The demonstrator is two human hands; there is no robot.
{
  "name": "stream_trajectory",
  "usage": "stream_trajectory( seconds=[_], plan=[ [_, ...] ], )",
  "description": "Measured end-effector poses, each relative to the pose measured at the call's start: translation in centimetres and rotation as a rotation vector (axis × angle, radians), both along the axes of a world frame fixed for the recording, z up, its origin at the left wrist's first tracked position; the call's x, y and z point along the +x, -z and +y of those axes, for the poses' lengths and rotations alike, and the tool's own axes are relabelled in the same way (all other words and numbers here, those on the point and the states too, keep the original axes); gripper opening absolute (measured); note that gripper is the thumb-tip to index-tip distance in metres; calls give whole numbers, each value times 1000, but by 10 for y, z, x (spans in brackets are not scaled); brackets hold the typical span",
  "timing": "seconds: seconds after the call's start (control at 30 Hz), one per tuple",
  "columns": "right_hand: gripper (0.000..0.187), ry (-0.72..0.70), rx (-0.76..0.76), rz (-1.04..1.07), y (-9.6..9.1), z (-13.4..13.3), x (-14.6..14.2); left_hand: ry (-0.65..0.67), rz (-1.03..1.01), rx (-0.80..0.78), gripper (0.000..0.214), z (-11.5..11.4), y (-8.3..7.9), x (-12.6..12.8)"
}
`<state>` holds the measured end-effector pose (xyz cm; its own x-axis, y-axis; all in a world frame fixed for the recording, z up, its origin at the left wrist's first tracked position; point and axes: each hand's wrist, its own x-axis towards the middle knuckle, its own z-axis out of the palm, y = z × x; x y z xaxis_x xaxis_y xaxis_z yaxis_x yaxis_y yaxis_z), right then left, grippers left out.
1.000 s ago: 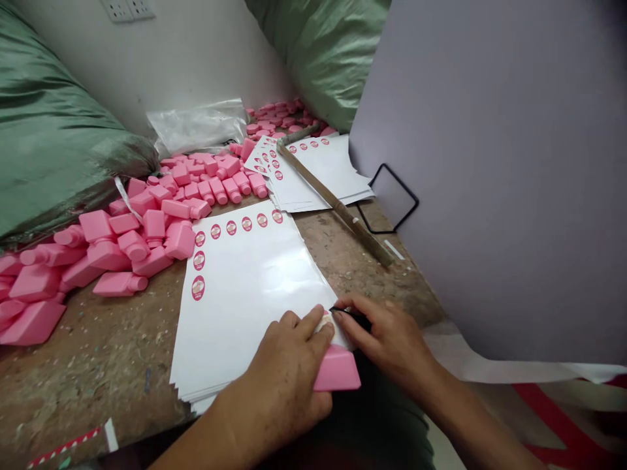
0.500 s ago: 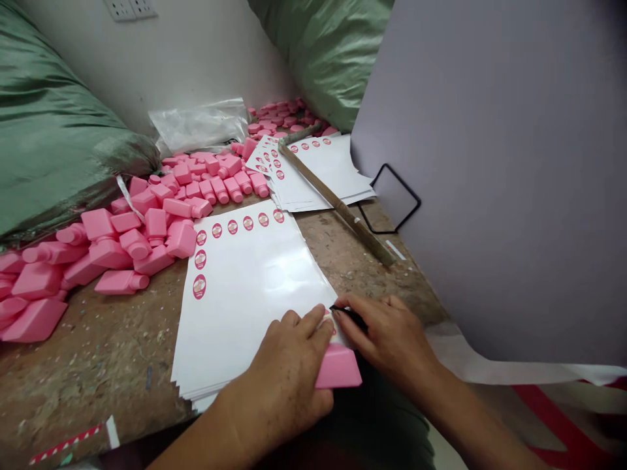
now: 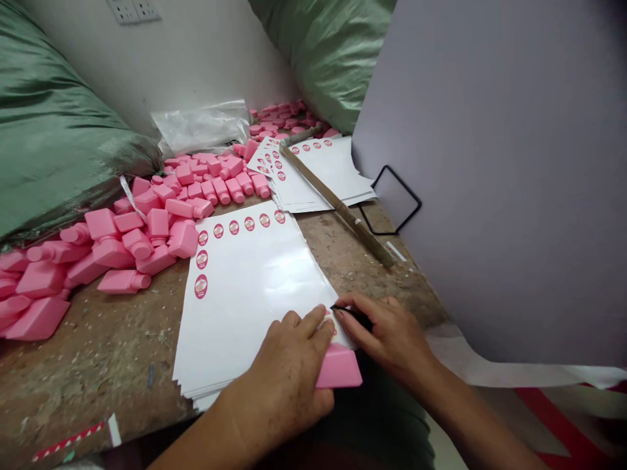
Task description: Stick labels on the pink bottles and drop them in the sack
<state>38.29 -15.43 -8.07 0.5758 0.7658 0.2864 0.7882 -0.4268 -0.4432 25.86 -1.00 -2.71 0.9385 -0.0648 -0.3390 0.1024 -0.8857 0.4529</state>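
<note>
My left hand (image 3: 294,369) grips a pink plastic bottle (image 3: 339,367) lying at the near right corner of a stack of white label sheets (image 3: 245,294). Its thumb is under the bottle and its fingertips press on top, beside a small printed label (image 3: 334,324) that they partly cover. Closed around slim black pointed tweezers (image 3: 353,317) is my right hand (image 3: 386,326); the tip sits at the label's edge, close to my left fingertips. Oval pink stickers remain along the top sheet's far and left edges. The bottle's neck is hidden.
Many pink bottles (image 3: 157,225) are heaped on the worn table (image 3: 122,352) at left. A second sheet stack (image 3: 326,173) lies behind, under a wooden stick (image 3: 337,205). Green sacks (image 3: 63,130), a black wire frame (image 3: 416,207) and a grey panel (image 3: 494,183) border the area.
The view shifts very slightly. Both hands, the bottle and the tweezers stay in nearly the same place, with the tweezer tip still at the label's edge.
</note>
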Motion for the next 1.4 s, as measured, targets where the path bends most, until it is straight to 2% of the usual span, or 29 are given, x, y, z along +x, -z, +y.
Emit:
stream_trajectory(
  seconds=[0.23, 0.4, 0.57, 0.83, 1.03, 1.23, 1.4],
  plan=[
    [19, -48, -29, -134, 2, 2, 3, 5, -12, -14, 77, 0, 0, 1],
    [22, -145, -13, -106, -1, 0, 8, 1, -10, -23, 78, 1, 1, 0],
    [22, -96, 24, -121, 2, -4, 6, -2, -17, -27, 77, 1, 3, -1],
    [20, -97, -28, -185, 0, 1, 6, -7, -28, -24, 76, 1, 5, -2],
    [19, -77, -40, -144, 1, 3, 7, -4, -23, -21, 76, 0, 4, -2],
    [20, -181, 32, -119, -2, 0, 7, -6, -20, -29, 75, 1, 2, -1],
    [17, -120, 31, -127, -3, -1, 7, -22, -47, -53, 77, 1, 7, -4]
  ],
)
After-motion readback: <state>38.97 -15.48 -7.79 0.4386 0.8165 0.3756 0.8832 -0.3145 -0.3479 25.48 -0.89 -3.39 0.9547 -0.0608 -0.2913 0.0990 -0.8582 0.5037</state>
